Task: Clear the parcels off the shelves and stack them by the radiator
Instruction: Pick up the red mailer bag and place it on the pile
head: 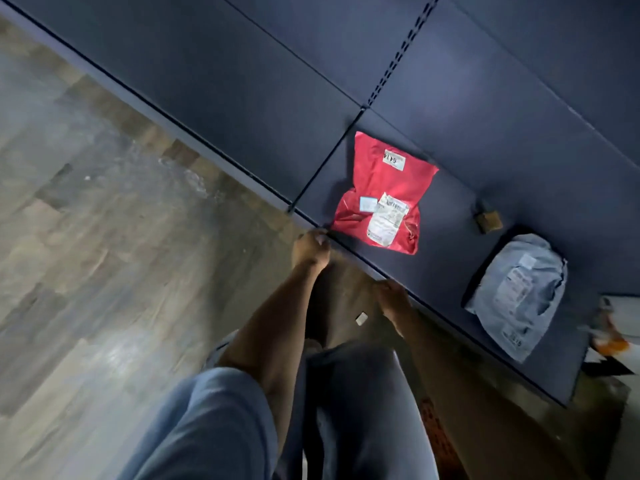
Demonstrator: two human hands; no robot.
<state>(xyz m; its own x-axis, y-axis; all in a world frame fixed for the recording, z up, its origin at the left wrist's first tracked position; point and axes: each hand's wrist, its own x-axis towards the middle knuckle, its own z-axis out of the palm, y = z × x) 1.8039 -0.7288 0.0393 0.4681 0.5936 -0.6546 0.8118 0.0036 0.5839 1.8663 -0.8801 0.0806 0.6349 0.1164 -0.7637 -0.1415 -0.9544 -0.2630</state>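
Observation:
A red plastic parcel (381, 188) with white labels lies flat on the dark blue bottom shelf (446, 244), close to the front edge. To its right lies a grey plastic parcel (517, 296) with a label. My left hand (310, 249) is at the shelf's front edge, just left of the red parcel's near corner, fingers loosely bent and holding nothing. My right hand (393, 299) rests against the same edge between the two parcels, also with nothing in it. Both hands are blurred.
A small brown box (488, 220) sits on the shelf behind the grey parcel. A white and orange item (609, 327) shows at the right edge. A slotted upright (398, 60) divides the blue back panels. Wooden floor (86, 237) spreads left, with a pale scrap (361, 319) by my legs.

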